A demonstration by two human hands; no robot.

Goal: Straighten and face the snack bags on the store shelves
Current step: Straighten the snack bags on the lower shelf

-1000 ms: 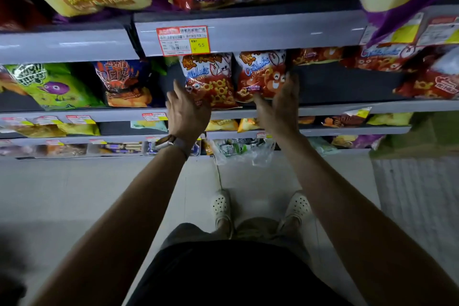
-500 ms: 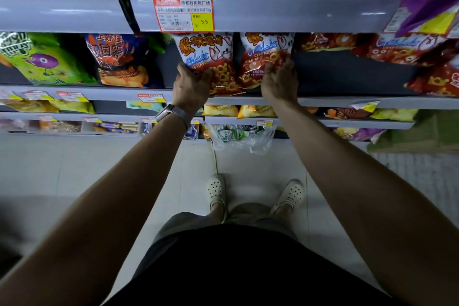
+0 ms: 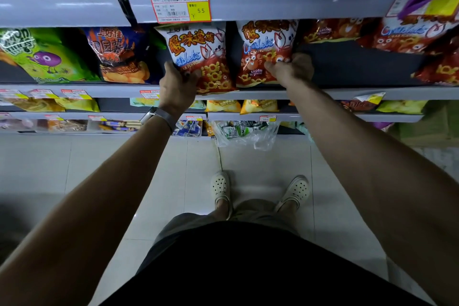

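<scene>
Snack bags (image 3: 203, 54) below price tag (image 3: 179, 4), gripped one each by left hand (image 3: 177, 84), right hand (image 3: 290, 68); pull forward, labels upright.

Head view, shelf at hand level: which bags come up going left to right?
On that shelf: green bag → dark blue bag → first Crablets bag, gripped by the left hand → second Crablets bag, gripped by the right hand → more red Crablets bags.

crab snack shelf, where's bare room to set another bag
Bare shelf runs from the crab bag in the right hand to the far-right red bags. Left of the left hand it is crowded: blue bag, green bag.
</scene>
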